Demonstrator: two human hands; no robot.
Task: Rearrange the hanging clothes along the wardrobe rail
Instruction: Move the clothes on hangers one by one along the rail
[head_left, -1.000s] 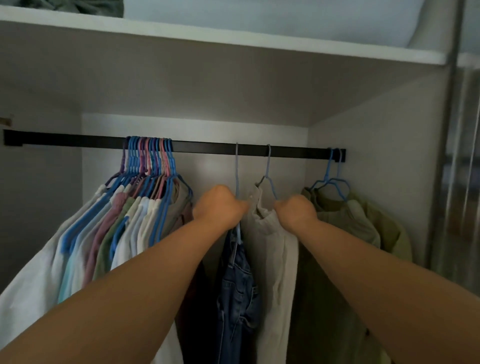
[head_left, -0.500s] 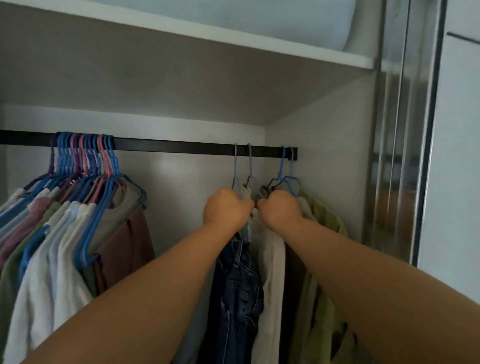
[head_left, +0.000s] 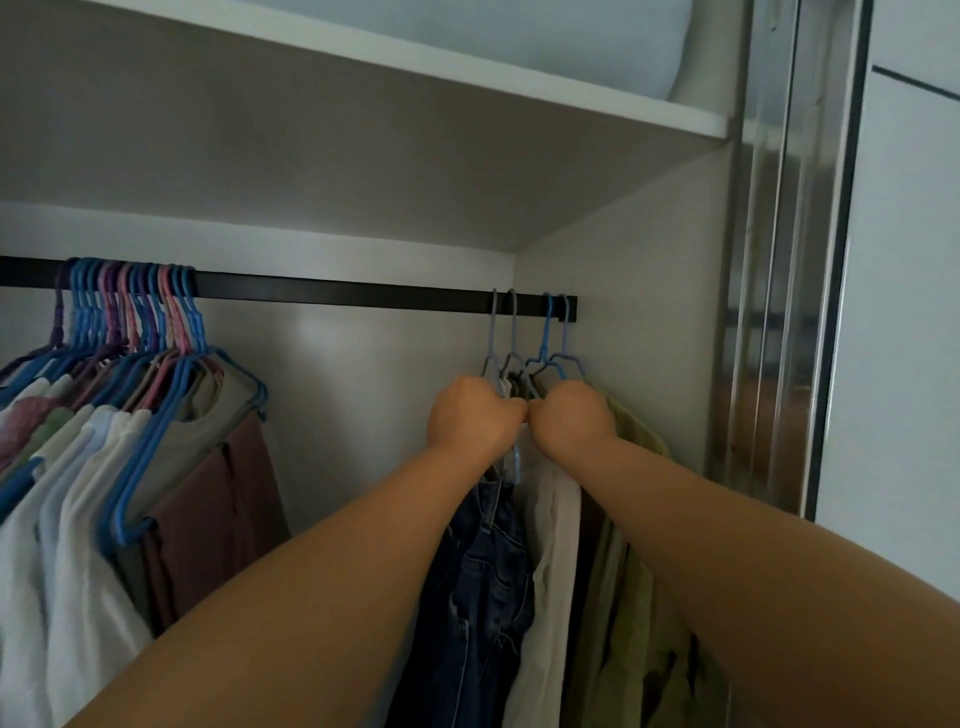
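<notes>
A black rail (head_left: 343, 291) runs across the wardrobe. At its right end hang dark blue jeans (head_left: 483, 582), a cream garment (head_left: 553, 545) and olive green clothes (head_left: 631, 597), all pressed close together. My left hand (head_left: 470, 413) is closed around the hanger of the jeans. My right hand (head_left: 571, 413) grips the hanger of the cream garment, its knuckles touching the left hand. At the left end of the rail is a dense bunch of blue and pink hangers (head_left: 135, 312) carrying white, pale and brown clothes (head_left: 88, 493).
A white shelf (head_left: 467, 67) lies above the rail with pale bedding on it. The wardrobe's right side wall (head_left: 639, 322) stands just beyond the last hangers. A metal sliding-door frame (head_left: 779, 312) rises at the right. A long stretch of bare rail separates the two groups.
Both hands have slid the jeans and cream garment rightward along the rail until they crowd against the green clothes. The view has also turned to the right.
</notes>
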